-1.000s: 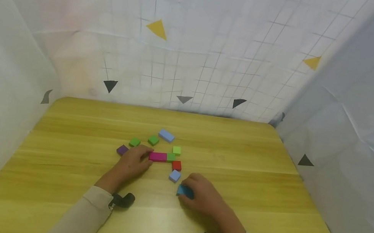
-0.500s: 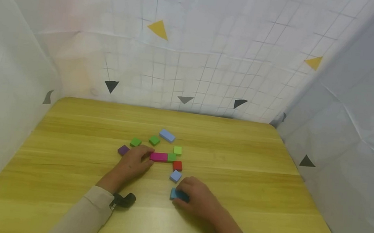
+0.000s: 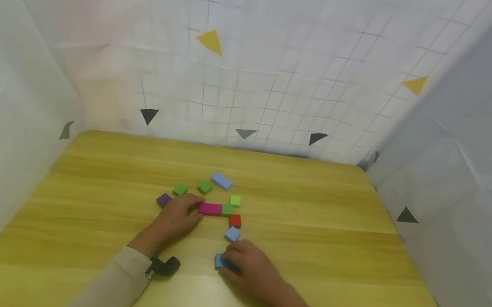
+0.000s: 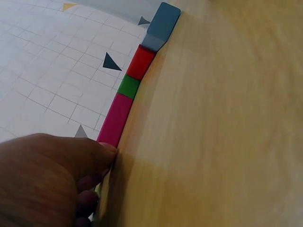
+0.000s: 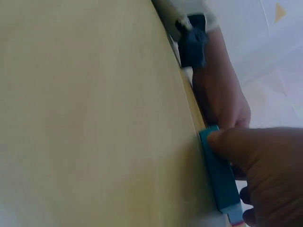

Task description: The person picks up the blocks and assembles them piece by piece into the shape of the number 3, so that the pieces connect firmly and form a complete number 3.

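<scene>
My left hand (image 3: 177,215) pinches the left end of a long magenta block (image 3: 210,209) lying on the table. A green block (image 3: 227,210) butts against that block's right end; the left wrist view shows the thumb on the magenta block (image 4: 115,120). Nearer the front, my right hand (image 3: 255,271) grips a long blue block (image 3: 218,261) between thumb and fingers, covering most of it in the head view. The right wrist view shows more of the blue block (image 5: 220,177). A red block (image 3: 235,220) and a small light blue block (image 3: 232,233) lie between the green block and my right hand.
Behind the magenta block lie a lime green block (image 3: 235,201), a long light blue block (image 3: 222,181) and two green blocks, one farther right (image 3: 204,187). A purple block (image 3: 163,200) sits beside my left hand. White sheeting (image 3: 255,73) surrounds the wooden table (image 3: 331,244).
My right hand has moved left and toward the front edge with the blue block. The left hand stays at the magenta block. The view has shifted slightly.
</scene>
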Tool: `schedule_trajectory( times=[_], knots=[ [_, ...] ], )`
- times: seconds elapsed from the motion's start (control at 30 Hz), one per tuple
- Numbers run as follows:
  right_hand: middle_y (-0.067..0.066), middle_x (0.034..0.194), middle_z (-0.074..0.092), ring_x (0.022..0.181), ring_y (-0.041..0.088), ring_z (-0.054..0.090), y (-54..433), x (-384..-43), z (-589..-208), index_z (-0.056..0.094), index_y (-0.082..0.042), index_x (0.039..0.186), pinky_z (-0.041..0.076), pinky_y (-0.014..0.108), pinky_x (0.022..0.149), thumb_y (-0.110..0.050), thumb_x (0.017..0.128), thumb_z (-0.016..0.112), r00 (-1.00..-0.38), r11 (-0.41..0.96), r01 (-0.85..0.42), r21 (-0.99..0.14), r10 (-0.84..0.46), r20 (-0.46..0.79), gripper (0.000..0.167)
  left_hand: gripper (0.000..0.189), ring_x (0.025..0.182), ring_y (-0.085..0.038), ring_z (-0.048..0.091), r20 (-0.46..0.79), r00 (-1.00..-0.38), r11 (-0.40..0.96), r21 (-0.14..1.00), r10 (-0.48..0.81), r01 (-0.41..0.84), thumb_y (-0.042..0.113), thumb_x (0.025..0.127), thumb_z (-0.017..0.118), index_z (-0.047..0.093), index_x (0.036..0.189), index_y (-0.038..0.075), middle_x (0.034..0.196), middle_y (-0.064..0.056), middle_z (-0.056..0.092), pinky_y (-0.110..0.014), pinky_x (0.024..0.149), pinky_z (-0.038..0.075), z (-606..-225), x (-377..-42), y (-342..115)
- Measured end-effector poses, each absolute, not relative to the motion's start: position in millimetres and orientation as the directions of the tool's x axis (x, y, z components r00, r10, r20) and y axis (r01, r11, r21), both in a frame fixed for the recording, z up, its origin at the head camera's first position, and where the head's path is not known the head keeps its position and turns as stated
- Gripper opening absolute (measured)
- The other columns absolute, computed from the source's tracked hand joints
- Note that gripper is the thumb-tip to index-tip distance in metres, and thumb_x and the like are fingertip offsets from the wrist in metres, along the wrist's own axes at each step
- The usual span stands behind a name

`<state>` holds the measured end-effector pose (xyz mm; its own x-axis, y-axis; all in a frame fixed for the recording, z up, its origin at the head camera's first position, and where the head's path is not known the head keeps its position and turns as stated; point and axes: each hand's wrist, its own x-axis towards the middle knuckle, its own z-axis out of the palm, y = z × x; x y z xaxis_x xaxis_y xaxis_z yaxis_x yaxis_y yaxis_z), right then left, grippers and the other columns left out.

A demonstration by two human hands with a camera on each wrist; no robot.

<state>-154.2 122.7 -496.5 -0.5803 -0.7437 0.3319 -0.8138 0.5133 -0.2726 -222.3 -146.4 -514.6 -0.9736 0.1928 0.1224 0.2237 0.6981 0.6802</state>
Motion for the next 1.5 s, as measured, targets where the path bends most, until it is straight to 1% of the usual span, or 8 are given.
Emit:
schedule_trajectory(
  times=[0.17, 0.3, 0.5, 0.63, 0.77, 1.13, 1.33, 1.5],
  knots=[
    [-0.005, 0.109, 0.062, 0.093, 0.007, 0.057, 123.6, -153.7, -500.9, 0.073, -0.017, 0.106, 0.053, 0.019, 0.081, -0.029, 0.086, 0.078, -0.535, 0.461, -0.845, -0.273, -0.728, 0.427, 0.024, 0.043, 0.122, -0.023, 0.058, 0.121, -0.976, 0.695, 0.686, 0.183, 0.216, 0.025, 0.092, 0.070, 0.062, 0.132, 0.011, 0.128, -0.005, 0.064, -0.044, 0.105, 0.048, -513.1, -221.7, -145.1],
    [-0.008, 0.101, 0.059, 0.084, 0.003, 0.051, 133.1, -158.9, -499.6, 0.073, -0.016, 0.107, 0.049, 0.015, 0.074, -0.026, 0.083, 0.079, -0.520, 0.437, -0.854, -0.282, -0.714, 0.468, 0.027, 0.043, 0.123, -0.023, 0.058, 0.123, -0.974, 0.697, 0.682, 0.190, 0.222, 0.025, 0.092, 0.070, 0.062, 0.132, 0.012, 0.129, -0.005, 0.064, -0.043, 0.105, 0.048, -512.3, -221.9, -144.5],
    [-0.011, 0.085, 0.056, 0.071, -0.001, 0.044, 140.2, -164.5, -498.9, 0.074, -0.016, 0.104, 0.039, 0.009, 0.062, -0.025, 0.085, 0.078, -0.521, 0.424, -0.851, -0.309, -0.754, 0.400, 0.021, 0.043, 0.125, -0.024, 0.057, 0.119, -0.974, 0.697, 0.683, 0.191, 0.220, 0.024, 0.092, 0.070, 0.062, 0.133, 0.011, 0.130, -0.005, 0.064, -0.045, 0.107, 0.047, -510.4, -220.6, -144.0],
    [-0.014, 0.080, 0.055, 0.068, -0.003, 0.043, 139.5, -165.0, -498.8, 0.076, -0.015, 0.101, 0.035, 0.004, 0.061, -0.025, 0.087, 0.076, -0.543, 0.431, -0.831, -0.351, -0.764, 0.348, 0.017, 0.043, 0.126, -0.024, 0.056, 0.111, -0.975, 0.695, 0.686, 0.191, 0.214, 0.024, 0.092, 0.070, 0.062, 0.133, 0.011, 0.131, -0.005, 0.063, -0.044, 0.107, 0.047, -510.0, -220.3, -144.1],
    [-0.014, 0.077, 0.056, 0.066, -0.003, 0.043, 137.7, -164.7, -499.6, 0.077, -0.014, 0.099, 0.035, 0.003, 0.060, -0.024, 0.088, 0.076, -0.535, 0.417, -0.836, -0.355, -0.763, 0.362, 0.015, 0.044, 0.125, -0.025, 0.057, 0.124, -0.974, 0.690, 0.689, 0.192, 0.223, 0.023, 0.092, 0.070, 0.062, 0.133, 0.010, 0.131, -0.006, 0.064, -0.045, 0.106, 0.047, -509.8, -220.1, -144.4],
    [-0.011, 0.080, 0.058, 0.068, -0.002, 0.044, 135.2, -164.2, -503.6, 0.078, -0.015, 0.102, 0.037, 0.004, 0.061, -0.026, 0.091, 0.074, -0.508, 0.411, -0.859, -0.305, -0.759, 0.408, 0.016, 0.044, 0.126, -0.026, 0.056, 0.113, -0.975, 0.689, 0.693, 0.189, 0.214, 0.024, 0.092, 0.070, 0.061, 0.134, 0.011, 0.131, -0.007, 0.063, -0.046, 0.107, 0.046, -510.1, -219.4, -144.6],
    [-0.010, 0.084, 0.060, 0.071, -0.001, 0.047, 132.7, -161.7, -503.3, 0.075, -0.014, 0.112, 0.040, 0.006, 0.065, -0.023, 0.092, 0.073, -0.536, 0.416, -0.839, -0.352, -0.748, 0.392, 0.023, 0.044, 0.126, -0.026, 0.056, 0.113, -0.975, 0.683, 0.698, 0.191, 0.214, 0.023, 0.092, 0.070, 0.061, 0.133, 0.011, 0.131, -0.007, 0.063, -0.046, 0.107, 0.046, -509.1, -219.9, -145.2],
    [-0.009, 0.089, 0.062, 0.074, 0.001, 0.049, 130.5, -161.0, -506.9, 0.075, -0.016, 0.114, 0.043, 0.007, 0.067, -0.021, 0.092, 0.072, -0.549, 0.440, -0.832, -0.338, -0.738, 0.391, 0.023, 0.043, 0.126, -0.026, 0.056, 0.113, -0.975, 0.681, 0.700, 0.192, 0.215, 0.023, 0.092, 0.070, 0.062, 0.133, 0.011, 0.131, -0.006, 0.063, -0.046, 0.107, 0.046, -510.6, -219.8, -145.3]
  ],
)
